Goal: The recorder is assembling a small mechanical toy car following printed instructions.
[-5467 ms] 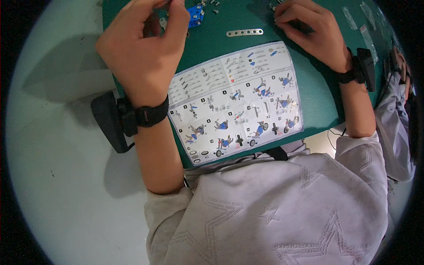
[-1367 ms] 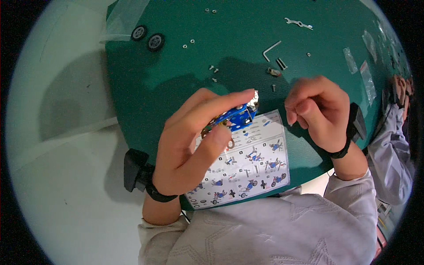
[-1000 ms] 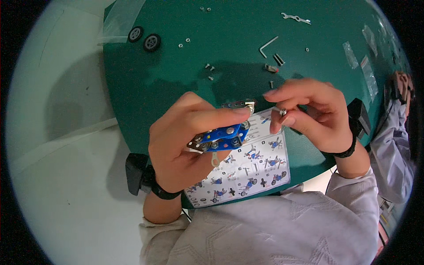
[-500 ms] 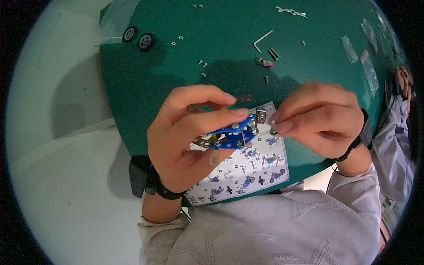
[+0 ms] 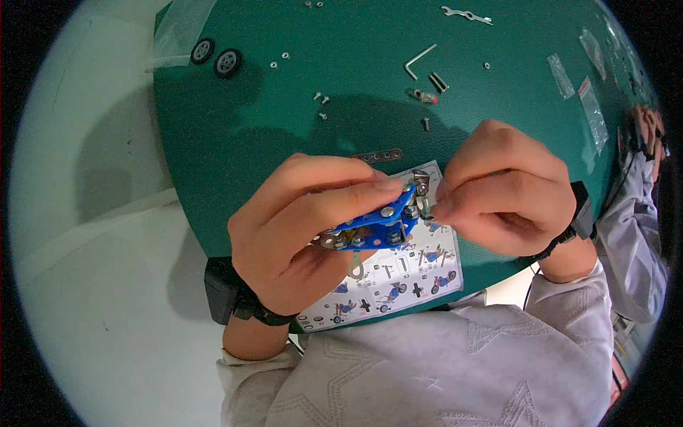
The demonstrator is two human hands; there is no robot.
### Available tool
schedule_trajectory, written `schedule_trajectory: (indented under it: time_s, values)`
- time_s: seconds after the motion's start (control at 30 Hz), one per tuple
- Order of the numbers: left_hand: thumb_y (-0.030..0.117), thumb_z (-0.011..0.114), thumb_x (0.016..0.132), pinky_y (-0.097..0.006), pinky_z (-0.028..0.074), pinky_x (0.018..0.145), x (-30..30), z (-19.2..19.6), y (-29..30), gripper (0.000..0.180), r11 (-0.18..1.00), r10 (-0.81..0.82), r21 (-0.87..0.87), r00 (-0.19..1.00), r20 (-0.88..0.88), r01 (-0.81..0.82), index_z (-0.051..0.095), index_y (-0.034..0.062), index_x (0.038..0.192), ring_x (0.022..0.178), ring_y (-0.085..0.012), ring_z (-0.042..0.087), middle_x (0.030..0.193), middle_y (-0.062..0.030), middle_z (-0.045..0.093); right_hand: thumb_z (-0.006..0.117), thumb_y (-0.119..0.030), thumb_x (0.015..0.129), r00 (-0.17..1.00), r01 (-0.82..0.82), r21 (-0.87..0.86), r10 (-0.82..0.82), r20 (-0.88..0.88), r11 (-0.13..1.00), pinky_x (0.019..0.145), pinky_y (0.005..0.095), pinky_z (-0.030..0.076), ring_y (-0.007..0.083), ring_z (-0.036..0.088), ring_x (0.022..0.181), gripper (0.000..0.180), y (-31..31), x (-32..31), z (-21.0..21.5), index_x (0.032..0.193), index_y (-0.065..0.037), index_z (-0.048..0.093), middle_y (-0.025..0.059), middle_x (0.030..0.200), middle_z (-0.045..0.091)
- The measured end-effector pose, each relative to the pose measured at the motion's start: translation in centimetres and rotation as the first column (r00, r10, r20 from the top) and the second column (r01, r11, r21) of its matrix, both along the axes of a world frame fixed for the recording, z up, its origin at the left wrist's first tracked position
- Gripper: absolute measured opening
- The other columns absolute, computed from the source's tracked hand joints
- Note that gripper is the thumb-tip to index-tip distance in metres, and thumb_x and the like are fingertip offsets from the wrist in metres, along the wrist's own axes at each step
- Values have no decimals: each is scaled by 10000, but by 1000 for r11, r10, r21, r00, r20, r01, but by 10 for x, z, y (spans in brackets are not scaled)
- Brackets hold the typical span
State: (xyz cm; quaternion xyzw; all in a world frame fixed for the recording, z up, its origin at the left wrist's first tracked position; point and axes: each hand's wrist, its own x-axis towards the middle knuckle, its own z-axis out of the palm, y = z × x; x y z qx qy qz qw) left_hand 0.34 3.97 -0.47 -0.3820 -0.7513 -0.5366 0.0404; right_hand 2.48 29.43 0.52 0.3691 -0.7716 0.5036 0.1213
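Note:
My left hand (image 5: pixel 299 220) is closed around a partly built model of blue perforated plates (image 5: pixel 373 222), with bolts and nuts along it. A small pale loop hangs below the model. At the model's right end sits a small metal bracket (image 5: pixel 421 185). Thumb and fingertips of my right hand (image 5: pixel 509 192) pinch a small silver bolt (image 5: pixel 425 208) right beside that end; whether it touches the model is hard to tell. Beneath both hands lies a printed instruction sheet (image 5: pixel 447 265) with pictures of models. A dark perforated strip (image 5: pixel 384 155) shows just beyond my left fingers.
On the green table (image 5: pixel 341 43), two small black wheels (image 5: pixel 228 63) lie at far left. Several nuts and screws are scattered beyond my hands, with a hex key (image 5: pixel 411 69), a flat spanner (image 5: pixel 466 15) and clear bags (image 5: pixel 593 114). A person's hand (image 5: pixel 647 128) shows at far right.
My right hand has moved left, bringing the bolt up to the model's right end. The model has tilted and dropped slightly, and more of the dark strip shows.

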Motion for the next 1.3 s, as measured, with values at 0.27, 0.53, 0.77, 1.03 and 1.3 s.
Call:
schedule_trajectory:
  time_s: [0.27,0.53,0.77,1.03,1.3]
  values:
    - [103,900,677,-301,552,743,1,1,-2,431,999,20,-39,1000,-16,-20,716,-5,1050,882,-239,696,1046,-172,701,807,2,807,1000,-1,28,0,26,1000,627,306,479,210,647,745,185,0,0,2,959,-33,706,95,918,681]
    - [105,897,686,-304,552,753,1,2,-2,417,999,21,-34,1000,-1,-21,713,-12,1042,884,-243,695,1040,-177,699,812,-9,810,999,4,39,-5,45,999,628,306,472,211,645,746,185,0,1,2,950,-39,695,96,920,678]
    - [107,884,710,-315,558,753,-2,1,-5,422,999,-29,-24,999,-15,28,696,-17,1067,878,-251,696,1042,-185,699,819,-20,805,998,15,27,-16,54,1000,623,305,451,208,637,748,185,0,0,2,945,-39,699,95,922,677]
    - [110,908,679,-317,564,756,0,0,-4,449,999,-7,-33,1000,-13,7,701,-2,1061,886,-255,700,1044,-179,705,824,-29,804,999,-11,48,9,36,999,621,301,461,204,646,742,185,1,-2,2,947,-41,707,99,919,684]
    - [115,928,647,-319,568,752,1,1,-4,478,999,7,-44,1000,-5,-7,708,6,1057,882,-256,704,1040,-173,710,829,-42,802,999,-11,55,9,33,998,614,303,465,205,649,735,177,2,-3,3,936,-43,714,91,901,686]
